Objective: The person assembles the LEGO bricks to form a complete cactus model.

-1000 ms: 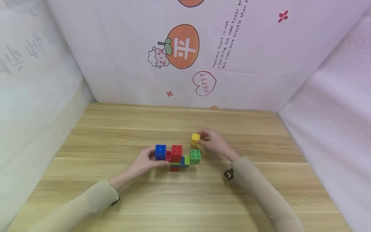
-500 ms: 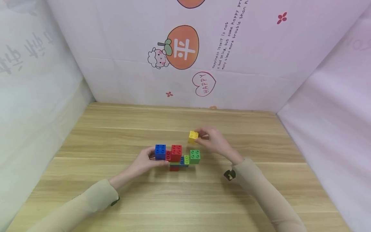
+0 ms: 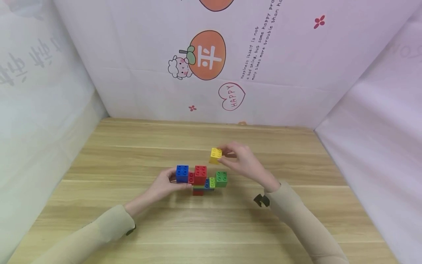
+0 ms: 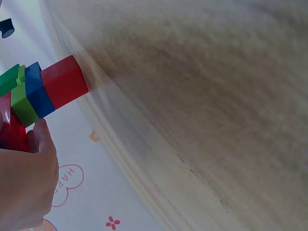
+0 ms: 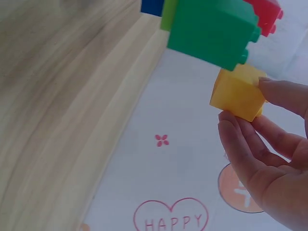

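My left hand (image 3: 165, 183) grips the left side of a built-up group of toy building bricks, near its blue brick (image 3: 182, 173). A red brick (image 3: 200, 175) stands high in the middle of this build, and a green brick (image 3: 221, 179) sits at its right end. Below them, the left wrist view shows a lime layer (image 4: 24, 104), a blue layer (image 4: 38, 89) and a red brick (image 4: 65, 82) at the bottom. Between thumb and fingers my right hand (image 3: 242, 161) pinches a yellow brick (image 3: 215, 156), held apart from the build, behind the red and green bricks.
The wood-grain table (image 3: 197, 231) spreads out around both hands. White printed sheeting (image 3: 148, 95) stands along the table's back edge, with more white sheeting (image 3: 379, 121) on the right side and on the left. A dark strap piece (image 3: 261, 200) hangs at the right cuff.
My right hand has carried the yellow brick leftward and a little away from me, from behind the green brick toward the red one. The left hand and the build stay nearly still.
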`<act>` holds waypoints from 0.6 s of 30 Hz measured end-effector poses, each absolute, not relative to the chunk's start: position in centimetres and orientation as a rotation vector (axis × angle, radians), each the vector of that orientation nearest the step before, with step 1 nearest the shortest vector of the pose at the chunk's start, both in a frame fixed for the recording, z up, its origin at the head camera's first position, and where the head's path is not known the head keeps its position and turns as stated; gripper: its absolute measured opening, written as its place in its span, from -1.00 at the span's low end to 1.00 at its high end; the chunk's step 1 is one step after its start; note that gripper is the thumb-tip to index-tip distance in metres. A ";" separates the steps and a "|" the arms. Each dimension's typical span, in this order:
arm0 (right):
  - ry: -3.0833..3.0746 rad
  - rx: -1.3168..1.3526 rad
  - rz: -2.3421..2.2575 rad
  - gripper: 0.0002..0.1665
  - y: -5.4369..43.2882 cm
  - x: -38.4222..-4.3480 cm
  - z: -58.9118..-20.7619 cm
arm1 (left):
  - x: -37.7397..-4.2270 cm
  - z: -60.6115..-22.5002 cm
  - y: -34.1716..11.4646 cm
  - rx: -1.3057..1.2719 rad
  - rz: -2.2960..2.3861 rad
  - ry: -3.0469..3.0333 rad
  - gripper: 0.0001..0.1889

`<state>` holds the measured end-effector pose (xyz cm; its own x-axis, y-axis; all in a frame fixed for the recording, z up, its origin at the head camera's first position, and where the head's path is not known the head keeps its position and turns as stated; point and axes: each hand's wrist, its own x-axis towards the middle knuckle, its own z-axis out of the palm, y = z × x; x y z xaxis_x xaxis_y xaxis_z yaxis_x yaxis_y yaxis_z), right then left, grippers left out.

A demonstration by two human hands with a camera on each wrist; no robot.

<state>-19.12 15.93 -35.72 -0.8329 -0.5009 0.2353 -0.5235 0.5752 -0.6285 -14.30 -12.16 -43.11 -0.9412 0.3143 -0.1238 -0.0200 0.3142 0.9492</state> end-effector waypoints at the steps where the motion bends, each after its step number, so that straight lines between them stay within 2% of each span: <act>1: -2.754 0.906 1.116 -0.61 15.9 -19.0 -35.5 | -14.3 -43.1 -12.2 0.269 1.666 2.300 -0.40; 18: -2.561 1.144 1.098 -0.64 14.8 -16.8 -33.0 | -14.4 -43.3 -12.2 0.270 1.662 2.304 -0.39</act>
<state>-16.80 14.75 -32.98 -0.7042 -0.5960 0.3858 -0.6904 0.4480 -0.5680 -14.39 -12.22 -43.30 -0.9413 0.3151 -0.1211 -0.0154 0.3184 0.9478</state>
